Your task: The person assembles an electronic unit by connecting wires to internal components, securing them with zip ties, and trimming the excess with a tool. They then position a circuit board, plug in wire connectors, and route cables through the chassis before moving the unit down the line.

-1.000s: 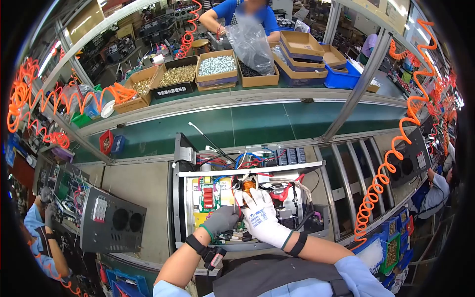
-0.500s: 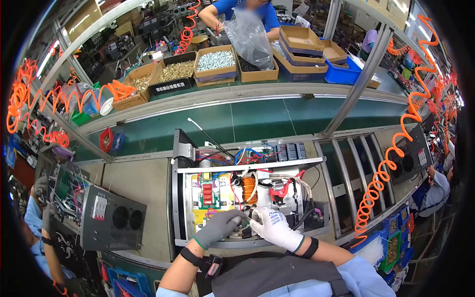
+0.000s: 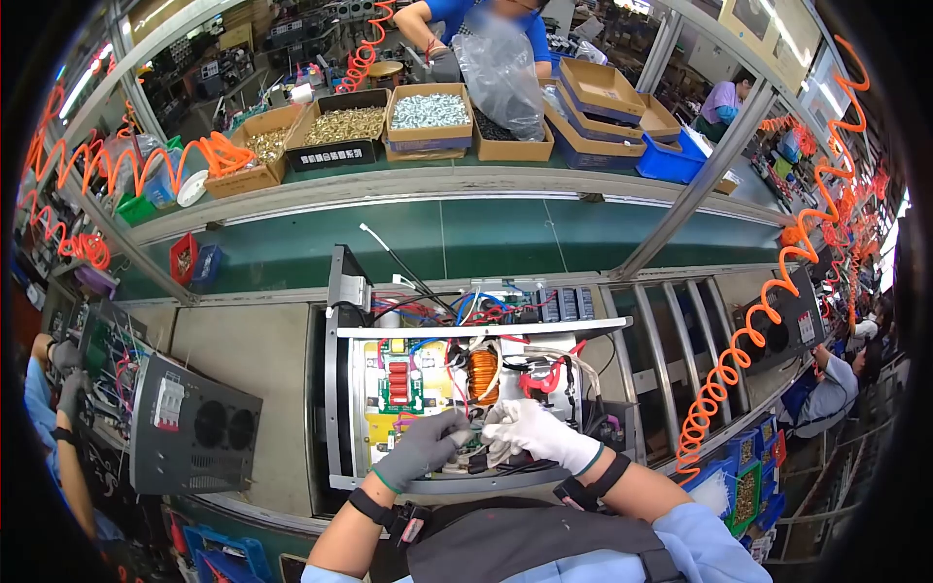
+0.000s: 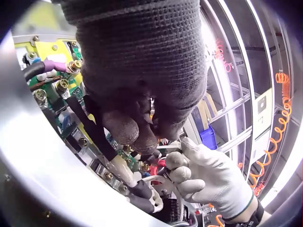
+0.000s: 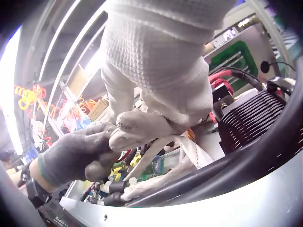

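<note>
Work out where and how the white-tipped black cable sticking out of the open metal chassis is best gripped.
Pinch the white-tipped black cable just below its white tip, probably best from above on the far side. That slim end sticks out free of the metal chassis, while its lower end runs in among other wires.

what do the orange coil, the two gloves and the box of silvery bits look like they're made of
Coil: probably copper wire, perhaps enamelled; glossy orange turns.
Grey glove: matte knitted fabric; ribbed stitches show, fibre unclear.
White glove: similar knit, visible loops.
Box: likely cardboard; plain brown, matte, thin-walled.
</note>
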`<state>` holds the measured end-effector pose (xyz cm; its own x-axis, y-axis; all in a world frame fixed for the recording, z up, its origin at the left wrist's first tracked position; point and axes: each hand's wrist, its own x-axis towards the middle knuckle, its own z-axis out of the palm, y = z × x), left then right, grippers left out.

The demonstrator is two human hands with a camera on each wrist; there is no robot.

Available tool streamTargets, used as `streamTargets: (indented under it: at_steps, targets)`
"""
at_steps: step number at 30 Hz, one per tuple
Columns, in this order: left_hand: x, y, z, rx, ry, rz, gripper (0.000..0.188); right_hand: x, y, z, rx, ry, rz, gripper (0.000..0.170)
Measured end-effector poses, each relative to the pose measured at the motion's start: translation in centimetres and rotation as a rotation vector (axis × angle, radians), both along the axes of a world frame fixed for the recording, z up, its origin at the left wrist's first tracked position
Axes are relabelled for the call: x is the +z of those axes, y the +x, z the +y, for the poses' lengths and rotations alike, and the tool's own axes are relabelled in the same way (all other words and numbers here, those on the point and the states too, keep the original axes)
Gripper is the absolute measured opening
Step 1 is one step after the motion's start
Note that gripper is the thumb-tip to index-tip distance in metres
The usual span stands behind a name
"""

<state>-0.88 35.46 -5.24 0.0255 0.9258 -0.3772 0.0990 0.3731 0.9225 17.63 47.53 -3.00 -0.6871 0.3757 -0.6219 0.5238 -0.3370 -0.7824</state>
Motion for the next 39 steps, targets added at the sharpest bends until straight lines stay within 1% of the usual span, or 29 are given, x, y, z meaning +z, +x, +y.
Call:
streamTargets:
  at_steps: [2,4,5,7,9,11,13,14,17,19,20,23,25,31,33,35,39]
  targets:
    - [0.0,-0.1,-0.2,0.012,0.013,-0.041,0.024,-0.1,0.0,-0.2,0.009,-0.007,-0.027,0.021]
    - [0.3,-0.3,-0.3,0.009,0.008,-0.050,0.024,0.1,0.3,0.1,-0.071,-0.046,0.036,0.020]
    - [0.5,-0.3,-0.3,0.010,0.004,-0.061,0.024,-0.1,0.3,0.1,-0.071,-0.046,0.039,0.020]
    - [0.4,-0.3,-0.3,0.002,0.028,-0.036,0.024,-0.7,0.4,0.1,-0.004,-0.031,0.029,0.022]
    - [0.4,-0.3,-0.3,-0.008,0.054,-0.011,0.024,-0.8,0.2,0.1,0.006,-0.029,0.024,0.022]
    - [0.3,-0.3,-0.3,-0.001,0.039,-0.056,0.022,-0.7,0.4,0.2,0.013,-0.025,0.019,0.023]
    - [0.1,-0.2,-0.3,0.012,0.023,-0.086,0.022,-0.6,0.6,0.2,-0.068,-0.042,0.092,0.020]
    - [0.0,-0.2,-0.3,0.030,0.007,-0.119,0.022,-0.7,0.6,0.3,-0.069,-0.041,0.094,0.020]
    - [-0.1,0.0,-0.3,0.032,0.051,-0.090,0.021,-1.0,0.5,0.3,-0.008,0.003,0.095,0.022]
    - [0.0,0.1,-0.2,0.023,0.020,-0.083,0.021,-0.9,0.1,0.1,0.058,0.030,0.023,0.022]
    - [0.0,0.1,-0.1,0.011,-0.010,-0.076,0.021,-0.9,0.1,0.1,0.059,0.030,0.022,0.022]
    - [-0.4,0.0,-0.3,0.022,0.015,-0.091,0.021,-1.2,0.2,0.3,0.023,-0.025,0.029,0.023]
    - [0.1,0.0,-0.3,0.033,0.018,-0.101,0.021,-1.3,0.6,0.6,-0.031,-0.041,0.099,0.022]
    - [-0.2,-0.1,-0.3,0.032,0.025,-0.115,0.022,-1.0,0.3,0.6,0.037,-0.005,0.069,0.024]
    - [-0.1,-0.1,-0.1,0.031,0.016,-0.116,0.023,-1.1,0.5,0.8,0.022,-0.029,0.094,0.024]
    - [0.0,-0.1,0.2,-0.013,0.025,0.012,0.024,-1.2,0.6,0.9,0.007,-0.053,0.118,0.024]
    - [-0.1,0.1,0.4,-0.012,0.026,0.058,0.026,-1.1,0.5,0.8,0.050,-0.017,0.084,0.024]
